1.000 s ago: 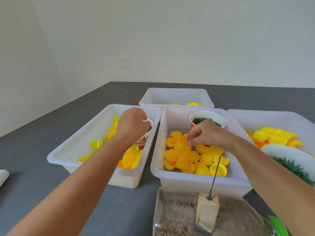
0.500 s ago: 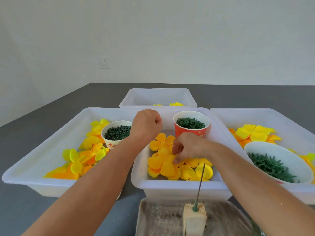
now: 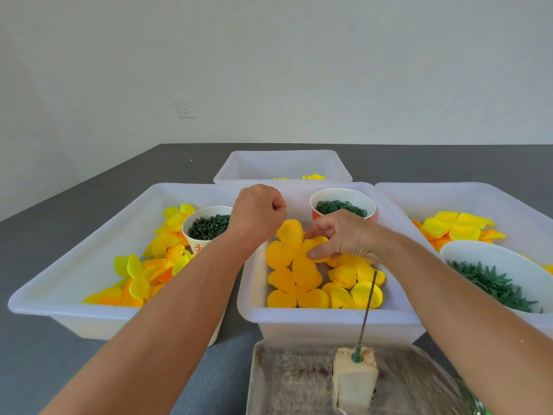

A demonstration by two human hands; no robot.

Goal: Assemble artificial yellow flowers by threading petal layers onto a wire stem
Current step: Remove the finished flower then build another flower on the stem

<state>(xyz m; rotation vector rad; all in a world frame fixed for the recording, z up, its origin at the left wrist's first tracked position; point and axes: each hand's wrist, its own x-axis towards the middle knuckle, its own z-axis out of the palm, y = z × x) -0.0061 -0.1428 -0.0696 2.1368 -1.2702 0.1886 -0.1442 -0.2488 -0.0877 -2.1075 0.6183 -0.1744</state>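
Big gray table (image 3: 74,211) under all of it, white wall (image 3: 299,70) behind with a small socket (image 3: 185,107).

Four white bins on the table. Left bin (image 3: 89,244) with a heap of yellow and orange petals (image 3: 140,277) and a paper cup (image 3: 209,227) full of small dark green bits. Middle bin (image 3: 329,317) with round yellow petal layers (image 3: 311,283) lying flat, and a red cup (image 3: 342,205) of green rings at the back. Right bin (image 3: 478,199) with more yellow and orange petals (image 3: 457,226) and a white bowl (image 3: 490,259) of green leafy pieces. Far bin (image 3: 282,164) behind, just a bit of yellow peeking over its edge.

Close by, a dusty flat tray (image 3: 293,381) with a pale foam block (image 3: 354,381) standing on it. Thin wire stem (image 3: 366,310) stuck upright in the block, leaning a little, with a green base at the bottom. Nothing threaded on it.

Two bare arms reaching out. Right hand (image 3: 344,238) over the middle bin, thumb and fingers pinching one yellow petal layer (image 3: 291,247), lifted up a bit from the pile. Left hand (image 3: 257,215) just beside the paper cup, at the wall between the left and middle bins, fingers curled in tight. Something tiny maybe inside, too hidden to tell.
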